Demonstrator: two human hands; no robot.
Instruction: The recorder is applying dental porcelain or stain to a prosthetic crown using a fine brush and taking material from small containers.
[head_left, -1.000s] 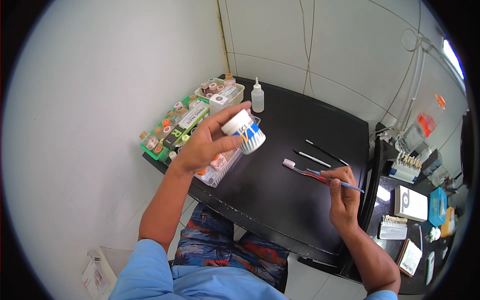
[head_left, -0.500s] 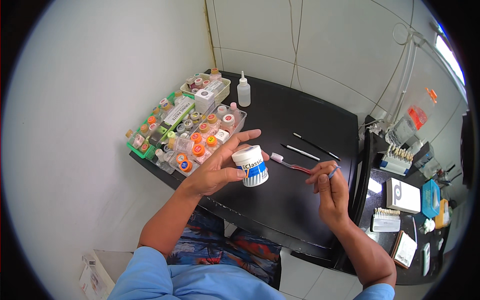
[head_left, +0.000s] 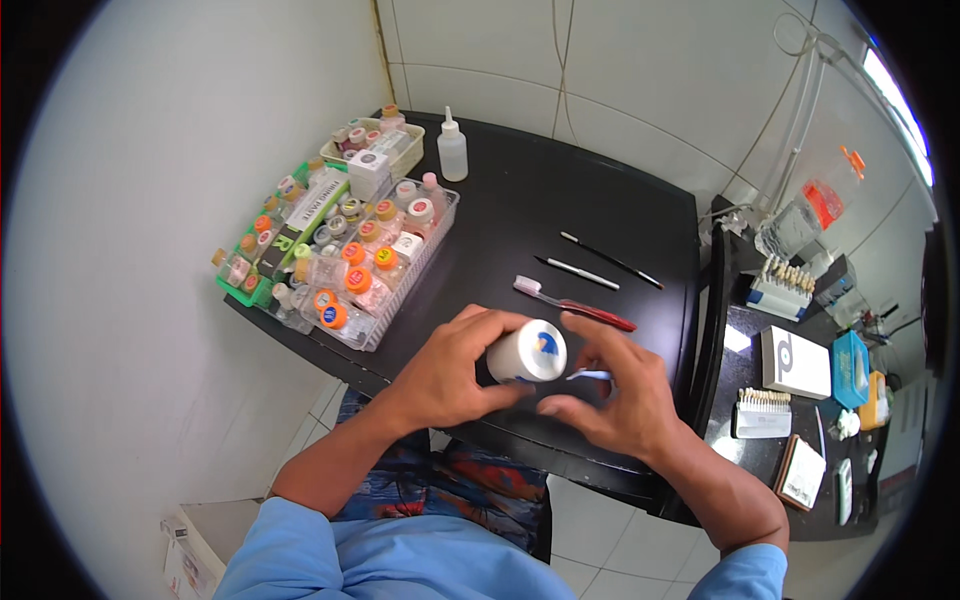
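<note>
My left hand (head_left: 445, 370) is closed around the side of a white plastic jar (head_left: 508, 358), whose lid with a blue mark tilts up towards me. Close to the lid on its other side is my right hand (head_left: 630, 390), with thumb and forefinger spread apart. A thin light-blue stick-like tool (head_left: 592, 375) is tucked in that hand; most of it is hidden by the fingers. Beyond both hands, a toothbrush (head_left: 598, 315) with a red handle lies on the black table (head_left: 520, 225). A white pen-like tool (head_left: 580, 273) and a slim black brush (head_left: 612, 259) lie past it.
At the left, a green basket (head_left: 232, 291) and a clear plastic basket (head_left: 410, 268) hold several small capped bottles. Behind them are a cream basket (head_left: 408, 155) and a squeeze bottle (head_left: 453, 158). A side counter at the right carries tooth shade guides (head_left: 763, 420) and a white box (head_left: 795, 362).
The jar has tipped so its lid faces me, and my left hand has shifted round it. My right hand has moved left to the jar, its fingers opening wider. The view has shifted slightly.
</note>
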